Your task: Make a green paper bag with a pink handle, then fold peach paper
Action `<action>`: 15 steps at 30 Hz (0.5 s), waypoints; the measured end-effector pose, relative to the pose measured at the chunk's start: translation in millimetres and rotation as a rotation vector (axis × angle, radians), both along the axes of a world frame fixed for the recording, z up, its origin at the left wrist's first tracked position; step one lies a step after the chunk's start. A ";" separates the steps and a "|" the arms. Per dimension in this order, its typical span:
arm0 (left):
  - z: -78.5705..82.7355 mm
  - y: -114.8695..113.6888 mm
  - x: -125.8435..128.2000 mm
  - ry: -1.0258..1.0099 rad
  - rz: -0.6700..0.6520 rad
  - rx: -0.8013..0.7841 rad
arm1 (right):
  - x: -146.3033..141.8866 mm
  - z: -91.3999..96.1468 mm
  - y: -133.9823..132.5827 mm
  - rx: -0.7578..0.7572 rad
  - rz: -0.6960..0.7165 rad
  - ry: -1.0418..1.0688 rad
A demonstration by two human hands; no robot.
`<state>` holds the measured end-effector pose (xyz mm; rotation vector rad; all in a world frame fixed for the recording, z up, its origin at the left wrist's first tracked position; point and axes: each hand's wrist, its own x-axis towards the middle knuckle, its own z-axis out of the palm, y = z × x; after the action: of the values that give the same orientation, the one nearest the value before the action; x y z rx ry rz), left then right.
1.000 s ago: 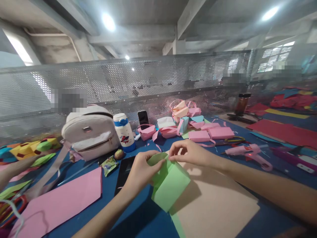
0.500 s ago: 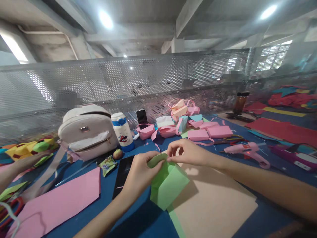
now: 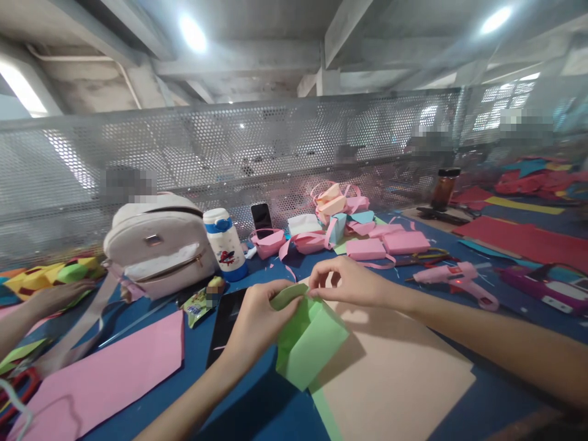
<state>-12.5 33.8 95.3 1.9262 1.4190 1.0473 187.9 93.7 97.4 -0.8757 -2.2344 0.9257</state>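
Observation:
A folded light-green paper piece (image 3: 309, 343) is held up just above the blue table (image 3: 257, 404). My left hand (image 3: 258, 318) grips its left upper edge with the fingers closed. My right hand (image 3: 351, 282) pinches the top edge from the right, thumb and forefinger pressed together. Under the green piece lies a large peach paper sheet (image 3: 399, 380). A black flat object (image 3: 228, 321) lies just left of my left hand.
A pink sheet (image 3: 105, 373) lies front left, a pale backpack (image 3: 158, 245) and a white bottle (image 3: 225, 244) behind it. Pink paper boxes (image 3: 386, 244), a phone (image 3: 261, 217) and a pink glue gun (image 3: 454, 278) sit farther back. Another person's hand (image 3: 55, 297) rests at left. A perforated metal screen (image 3: 275, 153) closes the back.
Both hands stay on the green paper and barely shift. The view has drifted slightly to the left.

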 end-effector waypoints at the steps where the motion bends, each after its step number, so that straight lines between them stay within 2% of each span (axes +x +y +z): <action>1: -0.9 0.6 -0.2 0.000 0.003 0.000 | -0.8 -0.5 0.3 0.008 -0.003 -0.010; 9: -4.2 5.2 -3.3 0.003 -0.001 -0.009 | -1.4 -1.6 1.8 0.051 -0.009 -0.052; 15: -8.8 6.3 -3.7 0.013 -0.012 -0.011 | -1.1 -10.3 5.8 0.055 -0.001 -0.040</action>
<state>-16.2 40.1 86.4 1.9349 1.4156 1.0209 186.8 99.5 87.2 -0.8769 -2.2825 0.8491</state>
